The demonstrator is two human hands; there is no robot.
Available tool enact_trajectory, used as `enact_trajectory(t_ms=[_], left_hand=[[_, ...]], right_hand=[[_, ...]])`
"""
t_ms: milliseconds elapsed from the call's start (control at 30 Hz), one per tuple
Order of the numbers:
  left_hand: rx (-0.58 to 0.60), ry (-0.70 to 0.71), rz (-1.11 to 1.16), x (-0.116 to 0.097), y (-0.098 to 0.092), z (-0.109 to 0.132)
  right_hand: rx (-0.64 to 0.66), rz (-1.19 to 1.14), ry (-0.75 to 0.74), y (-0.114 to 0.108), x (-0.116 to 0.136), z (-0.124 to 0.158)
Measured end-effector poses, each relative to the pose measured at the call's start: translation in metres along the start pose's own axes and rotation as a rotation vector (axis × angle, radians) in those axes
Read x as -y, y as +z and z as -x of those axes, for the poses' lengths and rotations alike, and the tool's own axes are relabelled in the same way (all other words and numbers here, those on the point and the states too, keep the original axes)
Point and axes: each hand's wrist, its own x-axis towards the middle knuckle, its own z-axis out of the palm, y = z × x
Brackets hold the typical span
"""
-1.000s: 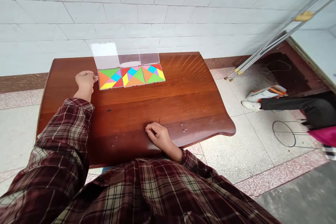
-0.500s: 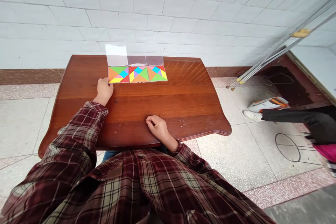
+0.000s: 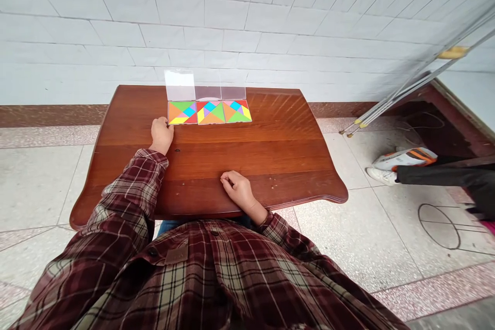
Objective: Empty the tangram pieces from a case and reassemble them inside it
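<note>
Three tangram cases stand side by side near the table's far edge, their clear lids raised. The left tangram case (image 3: 182, 112) has its near left corner at the curled fingers of my left hand (image 3: 162, 134), which seem to pinch it. Beside it are the middle tangram case (image 3: 211, 112) and the right tangram case (image 3: 237, 111), all filled with coloured pieces. My right hand (image 3: 239, 190) rests on the wooden table (image 3: 247, 152) near its front edge, fingers curled in with nothing visible in them.
A white tiled wall (image 3: 224, 13) rises behind the table. To the right, crutches (image 3: 402, 85) lean near a dark recess. A person's leg (image 3: 433, 176), a white and orange bag (image 3: 406, 159) and a wire ring stand (image 3: 440, 226) are on the floor.
The whole view has shifted, so the table and cases appear slightly further right. Both hands keep nearly the same places on the table and by the left case.
</note>
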Motion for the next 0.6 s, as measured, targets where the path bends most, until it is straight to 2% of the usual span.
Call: enact_trajectory(t_ms=[333, 600], left_hand=[[0.034, -0.071, 0.065, 0.003, 0.001, -0.013], [0.046, -0.138, 0.134, 0.006, -0.002, -0.014]], right_hand=[[0.027, 0.038, 0.022, 0.001, -0.003, 0.002], [0.023, 0.006, 0.062, 0.002, -0.001, -0.001]])
